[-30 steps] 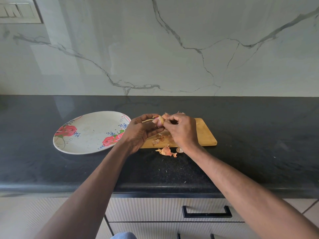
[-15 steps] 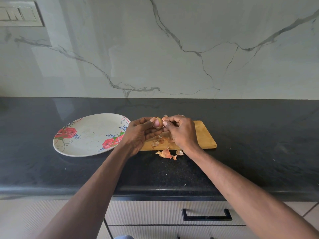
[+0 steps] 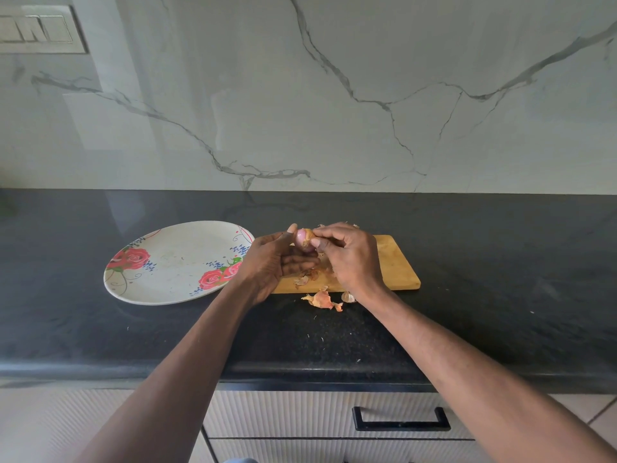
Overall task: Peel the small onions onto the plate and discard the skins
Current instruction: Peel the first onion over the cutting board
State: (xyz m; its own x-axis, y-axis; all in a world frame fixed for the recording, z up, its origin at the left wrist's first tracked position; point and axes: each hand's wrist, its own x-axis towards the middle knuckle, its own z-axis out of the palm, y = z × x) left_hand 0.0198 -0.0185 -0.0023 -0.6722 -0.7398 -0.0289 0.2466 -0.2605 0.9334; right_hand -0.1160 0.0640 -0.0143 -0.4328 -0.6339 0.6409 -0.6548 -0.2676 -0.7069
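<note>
**Grip: both hands on one onion, skin partly lifted**

Grip is shared between the two hands, as detailed below. At far left the plate [image 3: 180, 262] lies flat on the worktop [image 3: 500, 279], its right rim just beside the left wrist. The left hand [image 3: 270, 262] cradles the onion [image 3: 301, 241] from the left and beneath, fingers curled under it. The onion is held in the air over the left end of the cutting board [image 3: 395, 262], with pink flesh bared on its left face. The right hand [image 3: 350, 259] pinches a tan flap of skin [image 3: 310, 233] at the onion's upper right, between thumb and forefinger.

Judgement: the pull should run rightward, away from the left hand. The plate lies nearer the left hand, with only that wrist between. Loose skins [image 3: 322, 299] lie below, on the board and the worktop.
</note>
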